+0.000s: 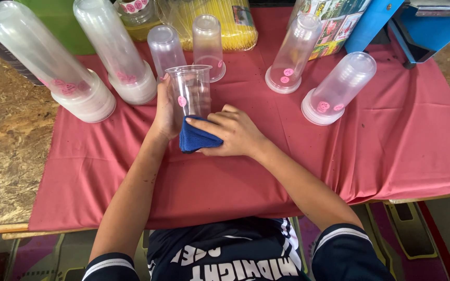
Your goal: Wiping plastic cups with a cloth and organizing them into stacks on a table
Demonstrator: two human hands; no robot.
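- Head view: the left hand wraps around the side of a clear plastic cup, fingers closed on its wall, holding it upright with the mouth up, above the middle of the table's red cloth.
- The right hand presses a folded blue cloth against the cup's lower end, fingers curled over the cloth.
- The cup's long axis runs up and away from the person; it sits between the two hands, the left beside it, the right just below.
- The cup is transparent, with a small pink sticker on its side.
- Along the far edge, stacks of upturned cups stand and lean; a bundle of yellow straws lies behind.
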